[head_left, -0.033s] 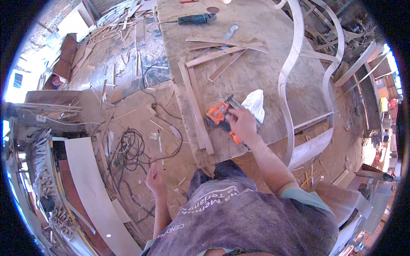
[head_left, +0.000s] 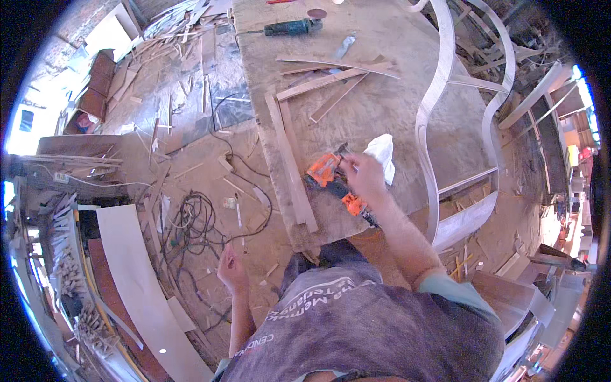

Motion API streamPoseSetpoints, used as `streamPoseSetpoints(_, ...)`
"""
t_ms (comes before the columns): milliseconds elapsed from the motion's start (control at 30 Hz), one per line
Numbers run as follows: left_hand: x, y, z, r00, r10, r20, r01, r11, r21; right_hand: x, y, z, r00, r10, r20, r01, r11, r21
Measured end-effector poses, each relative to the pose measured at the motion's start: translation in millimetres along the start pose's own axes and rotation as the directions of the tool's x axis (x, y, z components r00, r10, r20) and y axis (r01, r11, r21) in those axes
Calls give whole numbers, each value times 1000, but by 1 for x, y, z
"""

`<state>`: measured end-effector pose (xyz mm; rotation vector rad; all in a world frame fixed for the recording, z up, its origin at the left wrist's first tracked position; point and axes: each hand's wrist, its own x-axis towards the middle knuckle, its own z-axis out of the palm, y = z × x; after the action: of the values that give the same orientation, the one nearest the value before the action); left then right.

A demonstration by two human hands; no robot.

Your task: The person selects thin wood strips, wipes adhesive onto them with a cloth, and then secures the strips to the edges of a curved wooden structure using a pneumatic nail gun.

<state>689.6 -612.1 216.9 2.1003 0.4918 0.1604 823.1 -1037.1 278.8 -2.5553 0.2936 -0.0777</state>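
Right hand (head_left: 367,177) over the table (head_left: 407,197), fingers curled in at the orange-and-black tool (head_left: 326,170). Left hand (head_left: 233,267) hangs off the table's left side, above the floor (head_left: 254,296), fingers loosely bent. View is small, so can't tell if the right fingers pinch the tool or just hover by it, nor if the left fingertips meet.

Tool lies on the table at the near end, slanted, one end by the near edge. White cloth (head_left: 381,155) sits just past the right hand, partly hidden by it.

In the way: two long strips (head_left: 294,172) run along the table's left edge, just beside the tool. Crossed strips (head_left: 340,81) lie farther up. Wavy frame (head_left: 422,121) takes up the right side, near the right forearm, with a panel (head_left: 468,219) at its near end. Grinder (head_left: 289,28) at the far left of the table, disc end pointing right; pale flat piece (head_left: 345,47) near it.

Floor, left: tangled cable (head_left: 194,219) near the left hand, offcuts scattered about. White board (head_left: 137,280) leans or lies at lower left.
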Motion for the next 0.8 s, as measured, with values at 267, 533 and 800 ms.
streamPoseSetpoints(267, 13, 27, 14, 993, 38, -111, -26, 993, 114, 285, 83, -27, 937, -127, -327, -40, 887, -459)
streamPoseSetpoints(533, -15, 49, 42, 987, 51, -152, -25, 986, 168, 353, 105, -36, 998, -64, -13, 35, 693, -720)
streamPoseSetpoints(800, 30, 80, 85, 997, 35, 65, -31, 997, -65, 201, 64, -57, 995, -62, 75, 66, 997, -46)
